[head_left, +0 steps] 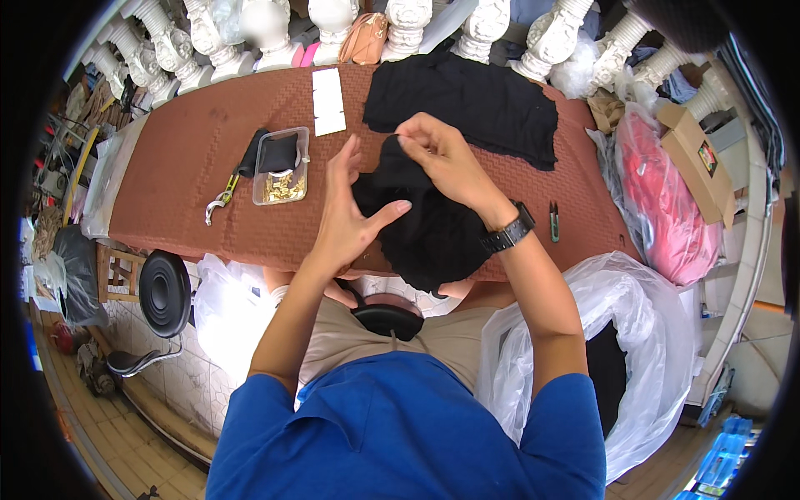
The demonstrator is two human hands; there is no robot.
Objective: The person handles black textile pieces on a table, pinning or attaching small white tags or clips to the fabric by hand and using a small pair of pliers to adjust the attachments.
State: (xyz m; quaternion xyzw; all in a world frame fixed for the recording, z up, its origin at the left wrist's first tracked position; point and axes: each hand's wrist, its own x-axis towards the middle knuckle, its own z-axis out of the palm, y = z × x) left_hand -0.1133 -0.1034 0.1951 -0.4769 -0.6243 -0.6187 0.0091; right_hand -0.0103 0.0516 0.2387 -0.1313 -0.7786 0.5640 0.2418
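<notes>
A piece of black cloth (437, 237) hangs over the front edge of the table before me. My right hand (450, 162), with a dark watch on its wrist, pinches the cloth's upper edge between thumb and fingertips. At the cloth's left side is my left hand (346, 204), its thumb spread away from the raised fingers and nothing gripped in it. Behind both hands lies a larger folded stack of black cloth (471, 104). Left of my left hand stands a clear plastic box (302, 167) holding small gold-coloured pieces and a black item.
A brown textured cover (183, 167) lies over the table. On it are a white card (328, 102), green-handled snips (554, 222) and a green-and-white tool (222, 202). White balusters (408, 25) line the back. Bagged pink goods (667, 200) and a clear plastic bag (642, 333) are at right.
</notes>
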